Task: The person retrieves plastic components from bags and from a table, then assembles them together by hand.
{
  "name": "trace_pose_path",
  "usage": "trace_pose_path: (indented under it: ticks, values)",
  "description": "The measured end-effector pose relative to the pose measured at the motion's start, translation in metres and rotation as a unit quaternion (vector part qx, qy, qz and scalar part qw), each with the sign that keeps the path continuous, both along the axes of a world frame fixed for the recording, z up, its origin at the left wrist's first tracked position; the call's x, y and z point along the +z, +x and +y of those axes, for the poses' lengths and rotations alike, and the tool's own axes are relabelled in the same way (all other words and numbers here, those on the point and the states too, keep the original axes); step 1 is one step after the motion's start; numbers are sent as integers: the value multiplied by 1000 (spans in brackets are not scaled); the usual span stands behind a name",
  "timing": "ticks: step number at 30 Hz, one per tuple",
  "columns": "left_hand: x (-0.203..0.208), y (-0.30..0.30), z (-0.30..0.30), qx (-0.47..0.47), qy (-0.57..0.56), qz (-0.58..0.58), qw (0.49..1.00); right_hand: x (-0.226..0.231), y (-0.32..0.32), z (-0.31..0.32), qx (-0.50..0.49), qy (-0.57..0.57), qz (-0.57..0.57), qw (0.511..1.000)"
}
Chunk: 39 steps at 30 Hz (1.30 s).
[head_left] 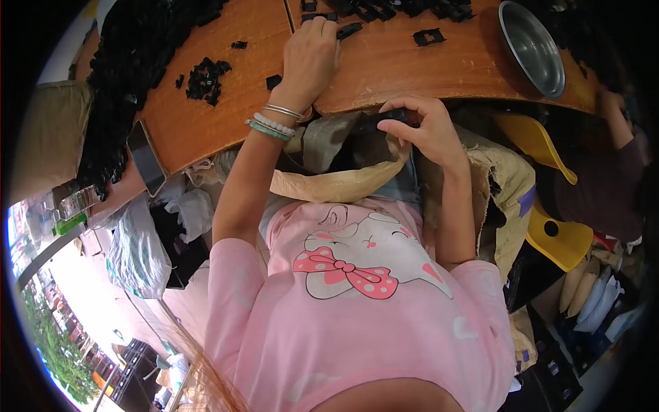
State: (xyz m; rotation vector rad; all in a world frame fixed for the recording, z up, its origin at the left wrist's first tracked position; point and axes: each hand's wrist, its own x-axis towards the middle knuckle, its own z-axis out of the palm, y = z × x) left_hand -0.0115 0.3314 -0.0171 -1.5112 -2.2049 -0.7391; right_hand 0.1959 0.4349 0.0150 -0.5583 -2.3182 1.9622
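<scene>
My left hand (pixel 312 58), with bracelets at the wrist, reaches over the wooden table (pixel 384 75). Its fingers are bent close together on a small black plastic frame (pixel 319 16); their undersides are hidden. Beside them lies another black plastic piece (pixel 350 30). Just off the table's near edge, my right hand (pixel 431 130) pinches a dark black plastic part (pixel 394 119) between thumb and fingers. Below it, a tan sack (pixel 336 185) hangs open between the table and my lap. What lies inside the sack is too dark to make out.
Black parts form a large heap (pixel 130 62) at left, a small pile (pixel 206 80), and more along the far side. One frame (pixel 430 37) lies alone. A metal bowl (pixel 532 48) stands at right. Beyond it are another person's arm (pixel 618 123) and a yellow chair (pixel 559 237).
</scene>
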Motion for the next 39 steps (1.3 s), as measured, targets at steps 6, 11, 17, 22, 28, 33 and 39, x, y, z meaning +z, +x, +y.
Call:
trace_pose_path:
  ticks: [6, 11, 17, 22, 28, 33, 39]
  values:
    - [-5, 13, -10, -6, -54, -11, 998, -3, -9, -10, 14, 38, -71, 997]
    - [-2, 19, -16, 3, -95, -67, 993, -4, -7, -2, 71, -34, -103, 992]
    - [2, 19, -18, 3, -46, -138, 989, -16, -40, 60, -203, 503, 94, 835]
    - [3, 22, -19, -3, 99, -185, 978, -43, -54, 88, -170, 589, 95, 784]
    - [47, 44, -32, 1, 133, -709, 692, -1, -47, 14, -222, 192, 182, 939]
    - [52, 50, -36, -12, 154, -819, 553, 20, -38, -12, -170, -90, 193, 962]
    - [55, 54, -42, -83, 149, -848, 501, 15, -38, -8, -136, 274, 235, 923]
